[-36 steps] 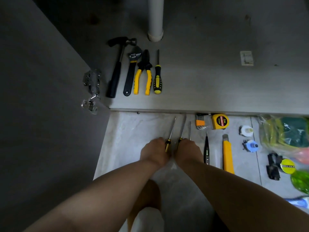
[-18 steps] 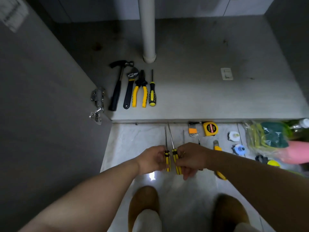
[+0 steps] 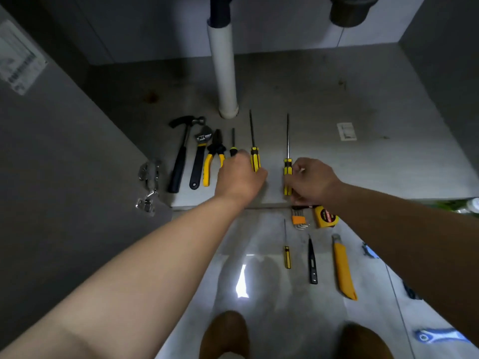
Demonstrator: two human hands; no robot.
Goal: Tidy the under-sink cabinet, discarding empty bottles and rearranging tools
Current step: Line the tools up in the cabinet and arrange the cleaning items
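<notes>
Standing behind them here, and both hands are busy at once. The left hand point(image 3: 239, 174) is closed around the handle of a long yellow-and-black screwdriver point(image 3: 254, 151), and the right hand point(image 3: 311, 182) is pinched on the handle of a second yellow-and-black screwdriver point(image 3: 287, 167). Both shafts point to 12 o'clock on the grey cabinet floor point(image 3: 363, 161), extending the row of black claw hammer point(image 3: 181, 151), black adjustable wrench point(image 3: 199, 156), yellow-handled pliers point(image 3: 213, 156) and a short black-and-yellow screwdriver point(image 3: 233, 145).

What I'd worry about:

- The left hand sits right on top of that short screwdriver's handle. Pulling away carelessly could nudge it into the pliers and skew the whole row.
- The right screwdriver's butt end is near the front lip of the cabinet, at 6 o'clock. It's a round handle, so it could roll or slip off the edge onto the orange hex key set point(image 3: 298, 218) and yellow tape measure point(image 3: 325, 216) just below.
- The gap between the two looks wider than the rest, so it might need shifting toward 9 o'clock.
- The white drain pipe point(image 3: 224, 71) stands close to the left one's tip; push too far and it hits.

The small yellow-and-black screwdriver point(image 3: 287, 255), black pen-shaped tester point(image 3: 312, 263) and yellow utility knife point(image 3: 343, 268) wait on the tiled floor point(image 3: 259, 237).
</notes>
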